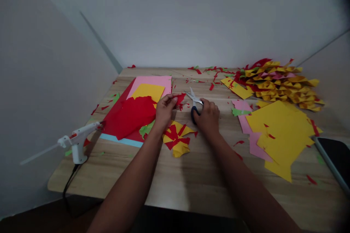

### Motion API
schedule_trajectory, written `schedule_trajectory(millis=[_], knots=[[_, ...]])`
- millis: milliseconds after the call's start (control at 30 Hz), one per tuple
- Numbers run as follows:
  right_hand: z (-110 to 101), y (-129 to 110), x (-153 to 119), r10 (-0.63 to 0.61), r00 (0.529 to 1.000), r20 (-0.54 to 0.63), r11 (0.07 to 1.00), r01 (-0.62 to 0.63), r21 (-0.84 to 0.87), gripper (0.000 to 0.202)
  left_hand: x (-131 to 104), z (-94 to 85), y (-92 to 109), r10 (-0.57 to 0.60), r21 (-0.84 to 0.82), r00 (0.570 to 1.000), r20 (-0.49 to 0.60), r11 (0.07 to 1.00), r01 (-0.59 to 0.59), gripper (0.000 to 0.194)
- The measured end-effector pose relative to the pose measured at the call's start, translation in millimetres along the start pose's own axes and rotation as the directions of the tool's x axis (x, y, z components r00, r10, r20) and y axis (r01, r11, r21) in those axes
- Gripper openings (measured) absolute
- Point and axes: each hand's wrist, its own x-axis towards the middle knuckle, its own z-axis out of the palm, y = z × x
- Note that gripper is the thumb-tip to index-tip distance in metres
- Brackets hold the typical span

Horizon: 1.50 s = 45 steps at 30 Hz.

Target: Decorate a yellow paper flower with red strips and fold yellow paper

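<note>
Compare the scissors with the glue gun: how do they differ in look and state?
The scissors are silver with dark handles, while the glue gun is mostly white.
The scissors are in the right hand, blades parted; the glue gun rests on the table with neither of the hands on it.
The glue gun has a black cord; the scissors have none.
Both are hand tools.

Head view, inscriptions: no text, label, brand, number or sign legible
</note>
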Motion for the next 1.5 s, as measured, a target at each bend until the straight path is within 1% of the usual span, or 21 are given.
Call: schedule_trajectory(millis=[133, 267, 333, 367, 433, 533, 600, 667, 700, 733, 767, 800, 867, 933, 1033, 1100, 1167, 1267, 1367, 1433, 1500], knots=[[-6, -3, -1, -0.011, 1.000, 0.003, 0.997, 0.011, -0.070, 0.048, -4, 2.3, 29, 0.088, 0.246, 0.968, 0.236, 0.958, -0.147, 0.022], [-23, -3, 2, -0.033, 0.999, 0.027, 0.999, 0.034, -0.039, 0.038, -10, 6.0, 54, 0.043, 0.405, 0.938, 0.344, 0.894, -0.190, 0.038], [-33, -4, 4, -0.102, 0.994, 0.050, 0.990, 0.096, 0.104, 0.035, -14, 6.8, 62, -0.045, 0.479, 0.923, 0.383, 0.864, -0.157, 0.041], [-38, -5, 5, -0.158, 0.984, 0.086, 0.964, 0.135, 0.231, 0.035, -16, 6.5, 64, -0.100, 0.504, 0.910, 0.402, 0.854, -0.129, 0.042], [-45, -10, 3, -0.279, 0.940, 0.194, 0.851, 0.149, 0.504, 0.040, -20, 4.0, 67, -0.187, 0.527, 0.876, 0.444, 0.846, -0.086, 0.044], [-46, -19, -5, -0.383, 0.857, 0.345, 0.694, 0.021, 0.720, 0.049, -25, -3.3, 69, -0.220, 0.559, 0.822, 0.525, 0.817, -0.138, 0.044], [-42, -24, -9, -0.407, 0.825, 0.392, 0.638, -0.050, 0.769, 0.051, -31, -8.7, 69, -0.201, 0.597, 0.820, 0.536, 0.777, -0.200, 0.043], [-37, -26, -11, -0.397, 0.821, 0.411, 0.604, -0.103, 0.790, 0.049, -46, -12.9, 67, -0.082, 0.660, 0.875, 0.478, 0.690, -0.296, 0.039], [-35, -26, -10, -0.374, 0.831, 0.412, 0.606, -0.117, 0.787, 0.047, -57, -14.2, 65, 0.000, 0.709, 0.900, 0.437, 0.615, -0.344, 0.036], [-32, -25, -9, -0.338, 0.848, 0.407, 0.622, -0.123, 0.773, 0.042, -71, -15.0, 61, 0.082, 0.759, 0.910, 0.406, 0.525, -0.385, 0.033], [-30, -24, -8, -0.290, 0.872, 0.396, 0.647, -0.127, 0.752, 0.036, -87, -15.4, 57, 0.120, 0.811, 0.913, 0.390, 0.425, -0.402, 0.030], [-27, -22, -6, -0.239, 0.893, 0.382, 0.673, -0.131, 0.728, 0.028, -104, -15.4, 53, 0.091, 0.848, 0.917, 0.388, 0.355, -0.393, 0.029], [-23, -18, -5, -0.154, 0.925, 0.348, 0.706, -0.144, 0.694, 0.015, -136, -15.6, 42, -0.053, 0.888, 0.913, 0.405, 0.260, -0.379, 0.032], [-21, -16, -5, -0.125, 0.939, 0.321, 0.702, -0.145, 0.698, 0.012, -162, -16.8, 34, -0.130, 0.891, 0.892, 0.434, 0.208, -0.403, 0.036], [-19, -16, -9, -0.175, 0.934, 0.310, 0.677, -0.115, 0.727, 0.012, -178, -21.5, 27, -0.132, 0.855, 0.858, 0.496, 0.246, -0.456, 0.032], [-20, -16, -13, -0.240, 0.916, 0.322, 0.689, -0.073, 0.721, 0.012, -180, -24.9, 26, -0.107, 0.822, 0.842, 0.529, 0.313, -0.476, 0.029], [-21, -17, -16, -0.308, 0.894, 0.325, 0.702, -0.017, 0.712, 0.012, -178, -27.0, 27, -0.062, 0.798, 0.841, 0.537, 0.359, -0.483, 0.029], [-24, -18, -18, -0.386, 0.863, 0.324, 0.715, 0.058, 0.697, 0.016, -177, -28.4, 26, 0.052, 0.790, 0.867, 0.495, 0.389, -0.474, 0.027], [-28, -18, -19, -0.405, 0.846, 0.347, 0.747, 0.087, 0.659, 0.019, -177, -31.0, 24, 0.148, 0.793, 0.907, 0.395, 0.444, -0.417, 0.022], [-31, -17, -20, -0.377, 0.856, 0.354, 0.752, 0.059, 0.657, 0.022, -176, -33.3, 21, 0.162, 0.791, 0.927, 0.337, 0.485, -0.373, 0.022], [-33, -14, -23, -0.337, 0.870, 0.359, 0.738, 0.007, 0.675, 0.024, -175, -34.6, 19, 0.143, 0.798, 0.937, 0.318, 0.493, -0.346, 0.022]])
